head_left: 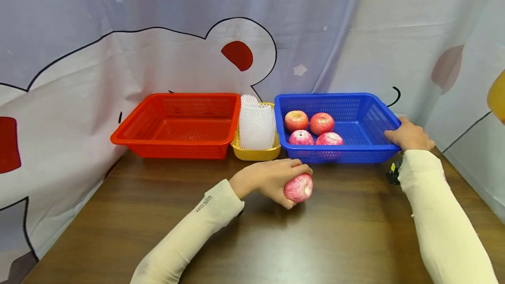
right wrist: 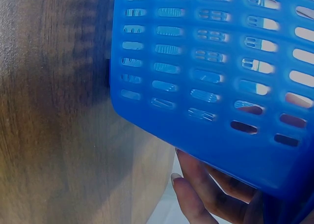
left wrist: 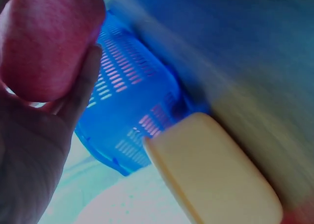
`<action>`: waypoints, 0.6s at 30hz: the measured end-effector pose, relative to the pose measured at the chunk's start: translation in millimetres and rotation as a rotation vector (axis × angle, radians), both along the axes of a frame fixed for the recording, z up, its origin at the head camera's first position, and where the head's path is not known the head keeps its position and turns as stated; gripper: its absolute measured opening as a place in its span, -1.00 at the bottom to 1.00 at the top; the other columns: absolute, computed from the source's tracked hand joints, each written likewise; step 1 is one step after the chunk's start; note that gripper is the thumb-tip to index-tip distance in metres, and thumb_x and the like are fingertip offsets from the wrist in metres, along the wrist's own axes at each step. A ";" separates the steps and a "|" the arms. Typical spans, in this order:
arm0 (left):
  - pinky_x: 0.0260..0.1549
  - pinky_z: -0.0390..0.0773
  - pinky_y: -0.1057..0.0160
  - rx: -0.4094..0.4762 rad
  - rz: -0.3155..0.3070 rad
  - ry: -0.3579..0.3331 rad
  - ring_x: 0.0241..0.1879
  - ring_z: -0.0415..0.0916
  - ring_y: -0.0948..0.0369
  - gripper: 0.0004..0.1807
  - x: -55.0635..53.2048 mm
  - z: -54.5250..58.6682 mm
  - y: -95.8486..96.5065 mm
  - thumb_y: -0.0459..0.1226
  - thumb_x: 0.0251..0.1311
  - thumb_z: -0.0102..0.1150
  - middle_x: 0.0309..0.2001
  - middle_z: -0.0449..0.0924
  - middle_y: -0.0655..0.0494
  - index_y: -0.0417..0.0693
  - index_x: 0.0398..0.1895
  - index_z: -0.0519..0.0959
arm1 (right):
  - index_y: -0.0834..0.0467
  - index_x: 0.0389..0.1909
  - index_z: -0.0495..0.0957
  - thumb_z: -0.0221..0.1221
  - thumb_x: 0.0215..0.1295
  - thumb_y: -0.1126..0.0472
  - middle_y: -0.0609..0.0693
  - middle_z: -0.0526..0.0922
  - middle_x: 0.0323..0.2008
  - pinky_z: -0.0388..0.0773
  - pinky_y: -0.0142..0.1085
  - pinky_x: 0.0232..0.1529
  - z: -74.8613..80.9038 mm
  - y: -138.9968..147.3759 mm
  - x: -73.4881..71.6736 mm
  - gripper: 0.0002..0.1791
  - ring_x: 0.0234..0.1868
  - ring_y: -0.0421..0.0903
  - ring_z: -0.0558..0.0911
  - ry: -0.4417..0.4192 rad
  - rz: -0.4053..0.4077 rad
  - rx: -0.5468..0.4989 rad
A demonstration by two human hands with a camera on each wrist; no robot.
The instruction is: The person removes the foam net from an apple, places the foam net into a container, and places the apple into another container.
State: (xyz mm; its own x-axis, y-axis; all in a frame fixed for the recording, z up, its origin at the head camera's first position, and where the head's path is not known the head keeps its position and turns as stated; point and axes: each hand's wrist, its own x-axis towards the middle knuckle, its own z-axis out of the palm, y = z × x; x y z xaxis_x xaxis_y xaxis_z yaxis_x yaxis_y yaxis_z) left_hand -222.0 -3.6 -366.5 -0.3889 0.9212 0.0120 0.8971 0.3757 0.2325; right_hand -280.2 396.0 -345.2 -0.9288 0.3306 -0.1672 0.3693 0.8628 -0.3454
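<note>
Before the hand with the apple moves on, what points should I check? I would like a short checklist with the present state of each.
1. Left hand grips the apple firmly: ok, fingers curl round it.
2. Right hand steadies the blue basket: ok, it holds the right rim.
3. Foam nets ready in the yellow bin: ok, a stack stands there.
4. Red basket has room: ok, nothing shows inside.
5. Apple free of bruises: cannot tell.
6. Four apples lie settled in the blue basket: ok.
</note>
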 end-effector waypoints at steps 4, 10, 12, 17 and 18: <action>0.03 0.51 0.38 0.069 -0.053 -0.001 0.04 0.47 0.25 -0.19 -4.5 3.4 8.9 0.05 -0.04 0.40 0.04 0.51 0.13 -0.01 0.28 0.32 | 0.20 0.56 -0.21 -0.05 0.33 -0.13 0.63 0.22 0.26 0.26 0.37 0.02 -1.4 0.7 -1.1 -0.07 0.19 0.59 0.30 0.006 0.000 0.012; 0.06 0.49 0.42 0.136 -0.095 0.018 0.05 0.49 0.26 -0.19 -12.2 9.7 20.9 0.06 -0.06 0.40 0.07 0.52 0.12 -0.03 0.26 0.34 | 0.19 0.57 -0.23 -0.06 0.33 -0.12 0.63 0.23 0.26 0.27 0.37 0.02 -1.5 0.0 -1.1 -0.06 0.18 0.59 0.31 0.001 -0.004 0.013; 0.08 0.49 0.42 0.148 -0.096 0.030 0.08 0.48 0.26 -0.18 -14.6 13.4 25.5 0.07 -0.05 0.40 0.10 0.51 0.11 -0.02 0.27 0.35 | 0.18 0.57 -0.24 -0.06 0.33 -0.12 0.63 0.23 0.25 0.27 0.37 0.02 -1.6 0.6 -0.6 -0.06 0.17 0.59 0.31 0.001 -0.004 0.011; 0.15 0.48 0.37 0.171 -0.064 0.073 0.14 0.45 0.25 -0.16 -21.6 25.4 36.4 0.10 -0.04 0.40 0.18 0.48 0.09 0.00 0.31 0.36 | 0.18 0.57 -0.24 -0.06 0.34 -0.13 0.63 0.23 0.26 0.27 0.36 0.02 -2.0 1.4 -1.0 -0.06 0.17 0.59 0.32 -0.002 -0.006 0.014; 0.15 0.48 0.37 0.181 -0.055 0.075 0.14 0.45 0.25 -0.16 -23.0 27.9 38.3 0.10 -0.04 0.39 0.20 0.46 0.07 0.00 0.32 0.36 | 0.19 0.57 -0.23 -0.06 0.34 -0.13 0.63 0.23 0.26 0.27 0.36 0.02 -1.6 1.2 -1.4 -0.06 0.17 0.59 0.32 -0.001 -0.006 0.015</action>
State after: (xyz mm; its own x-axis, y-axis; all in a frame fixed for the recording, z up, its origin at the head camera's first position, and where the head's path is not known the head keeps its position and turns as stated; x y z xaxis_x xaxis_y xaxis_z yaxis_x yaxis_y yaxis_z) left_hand -245.0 34.7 -338.6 -0.3297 0.9211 0.2070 0.9326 0.2836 0.2233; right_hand -281.6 397.2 -346.8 -0.9267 0.3386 -0.1631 0.3747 0.8658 -0.3316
